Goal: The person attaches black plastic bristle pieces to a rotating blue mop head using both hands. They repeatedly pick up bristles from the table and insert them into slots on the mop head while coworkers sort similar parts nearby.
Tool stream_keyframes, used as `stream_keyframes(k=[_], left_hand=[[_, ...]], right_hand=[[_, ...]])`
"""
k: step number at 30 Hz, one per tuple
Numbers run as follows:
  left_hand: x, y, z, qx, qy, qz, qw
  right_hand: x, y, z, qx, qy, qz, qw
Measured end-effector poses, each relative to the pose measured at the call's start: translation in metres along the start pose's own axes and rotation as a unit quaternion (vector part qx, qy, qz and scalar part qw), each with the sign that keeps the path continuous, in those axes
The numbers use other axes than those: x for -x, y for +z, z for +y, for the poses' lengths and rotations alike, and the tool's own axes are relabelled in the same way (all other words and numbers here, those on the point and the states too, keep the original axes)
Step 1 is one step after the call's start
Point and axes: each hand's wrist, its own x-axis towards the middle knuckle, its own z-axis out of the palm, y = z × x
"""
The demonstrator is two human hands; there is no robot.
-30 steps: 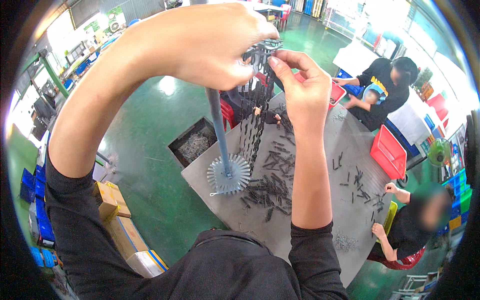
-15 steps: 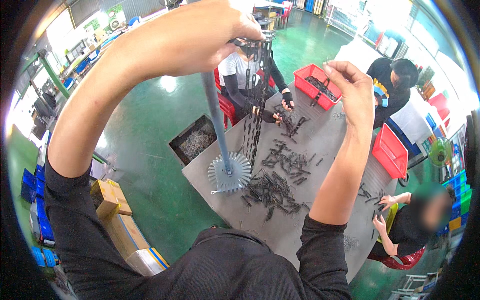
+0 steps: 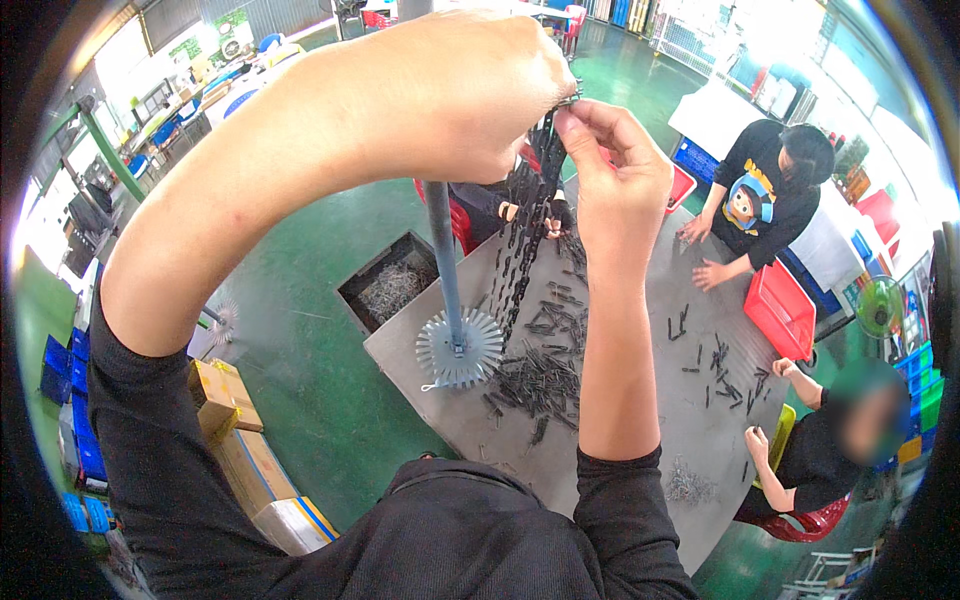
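My left hand (image 3: 515, 95) is raised and curled closed beside the top of a grey upright pole (image 3: 442, 240). Its fingertips are turned away, so what they grip is hidden. From just under that hand hang several strands of black links (image 3: 522, 235), reaching down toward the table. My right hand (image 3: 622, 165) pinches thumb and forefinger together at the upper end of these strands; whatever lies between the fingertips is too small to make out. Low on the pole sits a round, slotted metal disc (image 3: 460, 347). Loose black links (image 3: 540, 385) lie heaped on the grey table (image 3: 520, 440) below.
A black crate (image 3: 395, 280) of small metal parts stands left of the table. One red basket (image 3: 780, 310) is at the right edge; another red basket (image 3: 680, 187) is partly behind my right hand. Three people work around the table. Cardboard boxes (image 3: 250, 465) stand at lower left.
My right hand has moved left to meet my left hand at the strands. My left hand has shifted slightly right. Across the table, a person's hands now rest near more scattered black links.
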Motion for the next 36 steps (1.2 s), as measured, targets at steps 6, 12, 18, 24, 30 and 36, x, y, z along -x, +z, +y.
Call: stream_keyframes(k=[6,12,18,24,30,36], left_hand=[[0.001,0.006,-0.007,-0.024,0.010,0.018,1.000],[0.016,0.005,-0.016,0.023,0.049,0.042,0.998],[0.021,0.008,-0.019,0.076,0.006,0.036,0.996],[0.008,-0.001,-0.003,-0.013,-0.025,-0.048,0.998],[0.009,0.010,-0.002,0.009,-0.035,-0.017,0.999],[0.019,-0.001,-0.001,0.006,-0.012,0.008,1.000]], right_hand=[[-0.008,-0.030,-0.001,-0.139,0.095,-0.070,0.983],[-0.031,-0.091,0.006,0.156,0.101,-0.091,0.978],[-0.012,-0.065,0.006,0.248,0.004,-0.082,0.965],[0.005,-0.010,-0.007,0.072,-0.018,-0.053,0.996],[0.001,-0.022,-0.005,-0.094,0.086,-0.081,0.989],[-0.020,-0.078,0.004,0.013,0.133,-0.081,0.988]])
